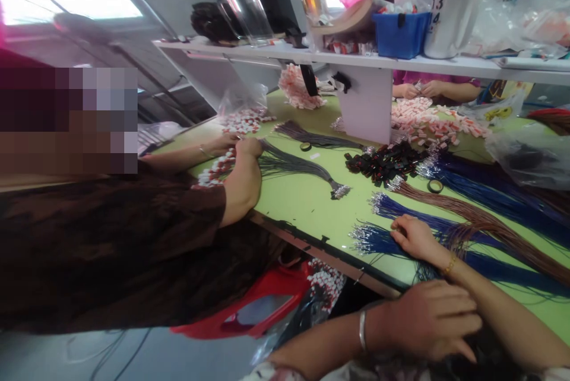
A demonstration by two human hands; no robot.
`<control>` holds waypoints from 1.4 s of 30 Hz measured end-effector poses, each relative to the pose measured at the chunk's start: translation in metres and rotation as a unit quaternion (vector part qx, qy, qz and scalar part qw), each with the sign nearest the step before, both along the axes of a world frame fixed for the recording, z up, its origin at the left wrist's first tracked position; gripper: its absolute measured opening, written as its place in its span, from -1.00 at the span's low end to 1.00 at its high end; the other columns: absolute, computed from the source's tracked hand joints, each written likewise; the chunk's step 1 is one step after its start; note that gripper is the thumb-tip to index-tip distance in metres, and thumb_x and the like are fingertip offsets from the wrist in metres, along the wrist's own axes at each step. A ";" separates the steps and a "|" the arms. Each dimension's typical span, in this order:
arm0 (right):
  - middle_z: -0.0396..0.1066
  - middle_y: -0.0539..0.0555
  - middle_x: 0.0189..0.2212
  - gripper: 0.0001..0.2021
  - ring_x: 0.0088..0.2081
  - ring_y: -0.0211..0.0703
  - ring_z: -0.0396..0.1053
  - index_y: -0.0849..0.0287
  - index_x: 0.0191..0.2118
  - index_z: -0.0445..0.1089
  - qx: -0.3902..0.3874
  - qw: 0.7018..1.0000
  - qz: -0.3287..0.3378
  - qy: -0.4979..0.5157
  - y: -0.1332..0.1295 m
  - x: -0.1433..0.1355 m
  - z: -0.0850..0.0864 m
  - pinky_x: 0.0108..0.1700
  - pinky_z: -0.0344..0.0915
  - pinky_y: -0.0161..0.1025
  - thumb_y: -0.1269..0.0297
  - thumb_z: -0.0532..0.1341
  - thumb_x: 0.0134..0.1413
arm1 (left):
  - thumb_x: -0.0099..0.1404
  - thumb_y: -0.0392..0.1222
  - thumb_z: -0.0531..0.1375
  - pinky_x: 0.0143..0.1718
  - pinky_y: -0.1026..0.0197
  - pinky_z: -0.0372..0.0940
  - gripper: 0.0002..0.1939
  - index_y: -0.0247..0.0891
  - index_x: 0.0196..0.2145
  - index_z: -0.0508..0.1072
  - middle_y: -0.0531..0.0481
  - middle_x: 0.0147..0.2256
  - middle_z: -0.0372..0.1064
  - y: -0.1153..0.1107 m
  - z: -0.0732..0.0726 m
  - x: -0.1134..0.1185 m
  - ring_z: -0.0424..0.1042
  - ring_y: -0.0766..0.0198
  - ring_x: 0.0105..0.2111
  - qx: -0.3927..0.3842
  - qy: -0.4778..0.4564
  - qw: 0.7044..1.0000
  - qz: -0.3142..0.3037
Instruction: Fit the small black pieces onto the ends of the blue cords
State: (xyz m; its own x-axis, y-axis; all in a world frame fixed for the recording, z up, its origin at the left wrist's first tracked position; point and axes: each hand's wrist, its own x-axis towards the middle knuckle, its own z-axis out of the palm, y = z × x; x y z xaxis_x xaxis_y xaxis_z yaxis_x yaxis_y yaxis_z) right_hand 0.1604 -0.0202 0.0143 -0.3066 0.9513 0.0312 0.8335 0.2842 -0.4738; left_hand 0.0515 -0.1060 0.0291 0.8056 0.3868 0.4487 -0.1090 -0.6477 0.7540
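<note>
My right hand [416, 238], with a thin gold bracelet, lies on a bundle of dark blue wires [383, 237] near the table's front edge. Its fingers are curled onto the wires just behind their silvery terminal ends; how many wires they hold is hidden. Lower and nearer to me, my left hand [431, 318], with a silver bangle, hovers beside my right forearm. Its fingers are loosely stretched and hold nothing that I can see. Another blue wire bundle [394, 206] and a brown wire bundle [445, 203] lie just beyond my right hand.
A pile of black connectors [383, 164] and a tape roll [435, 186] lie farther back. On the left, a co-worker's hands [243, 146] work by grey wires [303, 164]. A shelf [285, 51] carries a blue bin [401, 34] and a white jug [452, 13]. A red stool [249, 304] stands below.
</note>
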 end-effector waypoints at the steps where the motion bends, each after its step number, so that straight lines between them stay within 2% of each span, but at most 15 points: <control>1: 0.38 0.07 -0.38 -0.88 -0.36 -0.20 0.28 0.18 -0.30 0.39 0.000 1.000 0.000 -0.008 0.001 0.000 -0.003 -0.30 0.09 -0.30 0.28 0.14 0.12 | 0.17 -0.02 0.21 -0.02 0.02 0.25 -0.73 -0.12 -0.18 0.51 -0.15 -0.17 0.46 0.013 0.003 -0.009 0.38 0.01 -0.07 -0.041 -0.001 0.997 0.059; 2: 0.39 0.09 -0.38 -0.89 -0.35 -0.18 0.29 0.18 -0.31 0.40 0.003 1.000 0.002 -0.016 0.002 0.000 -0.005 -0.30 0.09 -0.28 0.29 0.15 0.11 | 0.16 -0.03 0.20 -0.04 -0.01 0.26 -0.76 -0.11 -0.24 0.53 -0.15 -0.24 0.46 0.029 0.005 -0.017 0.39 0.00 -0.12 -0.082 -0.008 0.987 0.137; 5: 0.40 0.11 -0.38 -0.90 -0.34 -0.16 0.30 0.19 -0.35 0.39 0.016 0.999 0.010 -0.028 0.004 -0.001 -0.008 -0.30 0.08 -0.28 0.34 0.14 0.11 | 0.27 -0.10 0.06 -0.03 -0.03 0.22 -0.70 -0.16 -0.10 0.47 -0.20 -0.26 0.43 0.099 0.000 -0.040 0.36 0.03 -0.13 -0.104 -0.016 0.960 0.258; 7: 0.40 0.08 -0.38 -0.88 -0.35 -0.19 0.31 0.18 -0.35 0.37 0.027 0.999 0.018 -0.028 0.004 -0.002 -0.008 -0.31 0.05 -0.30 0.34 0.10 0.14 | 0.25 -0.19 0.08 -0.02 0.01 0.20 -0.70 -0.18 -0.08 0.46 -0.16 -0.28 0.40 0.152 -0.009 -0.051 0.34 0.09 -0.17 -0.110 -0.026 0.910 0.400; 9: 0.39 0.06 -0.40 -0.86 -0.36 -0.21 0.30 0.17 -0.37 0.34 0.034 0.999 0.026 -0.032 0.003 -0.004 -0.008 -0.33 0.03 -0.30 0.35 0.07 0.17 | 0.20 -0.31 0.09 -0.01 0.03 0.18 -0.62 -0.24 -0.01 0.41 -0.15 -0.24 0.36 0.197 -0.018 -0.058 0.32 0.12 -0.19 -0.087 0.011 0.865 0.495; 11: 0.39 0.06 -0.41 -0.86 -0.37 -0.20 0.30 0.17 -0.37 0.32 0.044 0.998 0.026 -0.041 0.002 -0.005 -0.006 -0.34 0.01 -0.30 0.36 0.05 0.18 | 0.13 -0.43 0.07 -0.05 0.10 0.18 -0.52 -0.30 0.03 0.37 -0.17 -0.17 0.31 0.228 -0.025 -0.061 0.30 0.15 -0.19 -0.041 0.104 0.854 0.508; 13: 0.39 0.07 -0.42 -0.86 -0.37 -0.19 0.30 0.17 -0.37 0.29 0.046 0.997 0.021 -0.050 0.001 -0.006 -0.006 -0.34 0.01 -0.29 0.38 0.03 0.18 | 0.11 -0.48 0.05 -0.11 0.14 0.19 -0.52 -0.31 0.00 0.38 -0.19 -0.15 0.28 0.243 -0.030 -0.062 0.29 0.16 -0.21 0.018 0.201 0.850 0.486; 18: 0.38 0.10 -0.43 -0.87 -0.39 -0.19 0.30 0.19 -0.34 0.25 0.044 0.998 -0.005 -0.043 0.000 -0.008 -0.008 -0.33 0.03 -0.28 0.39 0.00 0.19 | 0.22 -0.41 -0.01 -0.15 0.10 0.17 -0.72 -0.31 -0.19 0.43 -0.21 -0.22 0.27 0.247 -0.033 -0.069 0.27 0.09 -0.20 0.080 0.288 0.831 0.469; 21: 0.36 0.07 -0.44 -0.88 -0.38 -0.19 0.30 0.17 -0.36 0.24 0.048 0.999 0.007 -0.004 0.000 -0.007 -0.007 -0.31 0.07 -0.30 0.41 0.00 0.17 | 0.23 -0.41 -0.02 -0.10 0.08 0.14 -0.70 -0.28 -0.15 0.40 -0.23 -0.13 0.26 0.246 -0.031 -0.076 0.22 0.07 -0.12 0.102 0.286 0.831 0.466; 26: 0.33 0.03 -0.44 -0.89 -0.38 -0.21 0.28 0.16 -0.35 0.24 0.060 0.993 0.041 0.089 0.000 -0.005 -0.003 -0.30 0.12 -0.30 0.41 0.01 0.15 | 0.14 -0.50 -0.02 -0.07 0.08 0.13 -0.55 -0.28 -0.04 0.36 -0.21 -0.12 0.30 0.242 -0.023 -0.081 0.22 0.08 -0.12 0.168 0.305 0.865 0.361; 30: 0.27 -0.05 -0.54 -0.93 -0.50 -0.28 0.21 0.15 -0.36 0.24 0.021 0.982 0.029 0.188 0.000 -0.002 -0.002 -0.40 0.11 -0.34 0.39 0.04 0.11 | 0.17 -0.46 -0.02 0.00 0.04 0.09 -0.54 -0.27 0.02 0.34 -0.22 -0.07 0.29 0.231 -0.017 -0.083 0.22 0.06 -0.08 0.180 0.286 0.888 0.313; 34: 0.25 -0.08 -0.56 -0.95 -0.53 -0.31 0.18 0.16 -0.37 0.26 -0.017 0.959 -0.011 0.283 0.004 -0.002 -0.004 -0.45 0.12 -0.36 0.34 0.08 0.07 | 0.22 -0.37 0.02 0.02 0.04 0.10 -0.70 -0.25 -0.13 0.44 -0.21 -0.18 0.32 0.229 -0.014 -0.090 0.24 0.07 -0.11 0.143 0.305 0.895 0.292; 38: 0.25 -0.06 -0.55 -0.90 -0.51 -0.30 0.18 0.18 -0.36 0.28 -0.036 0.937 -0.034 0.345 0.016 -0.006 -0.003 -0.44 0.16 -0.36 0.26 0.11 0.07 | 0.28 -0.30 0.01 -0.04 0.06 0.17 -0.75 -0.27 -0.19 0.46 -0.19 -0.21 0.31 0.234 -0.015 -0.101 0.28 0.10 -0.15 0.092 0.260 0.887 0.369; 40: 0.26 -0.05 -0.54 -0.88 -0.50 -0.30 0.17 0.18 -0.36 0.29 -0.043 0.932 -0.030 0.359 0.021 -0.009 0.000 -0.44 0.16 -0.36 0.24 0.13 0.07 | 0.29 -0.28 0.01 -0.08 0.08 0.22 -0.75 -0.26 -0.18 0.45 -0.17 -0.19 0.31 0.230 -0.016 -0.105 0.30 0.14 -0.18 0.030 0.191 0.889 0.415; 42: 0.25 -0.06 -0.55 -0.86 -0.51 -0.30 0.16 0.18 -0.37 0.30 -0.049 0.930 -0.025 0.363 0.025 -0.013 0.004 -0.44 0.16 -0.35 0.22 0.14 0.06 | 0.29 -0.25 0.02 -0.18 0.12 0.28 -0.75 -0.25 -0.14 0.44 -0.13 -0.20 0.32 0.220 -0.016 -0.107 0.35 0.22 -0.29 -0.091 0.095 0.891 0.435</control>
State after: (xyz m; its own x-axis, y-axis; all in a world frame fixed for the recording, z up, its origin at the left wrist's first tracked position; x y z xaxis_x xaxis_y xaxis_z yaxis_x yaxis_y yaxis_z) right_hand 0.1472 0.0044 0.0181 -0.1942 0.9729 0.1256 0.2951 0.1801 -0.9383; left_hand -0.0552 0.1139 0.0129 0.2203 0.9541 0.2027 0.5151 -0.2903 0.8064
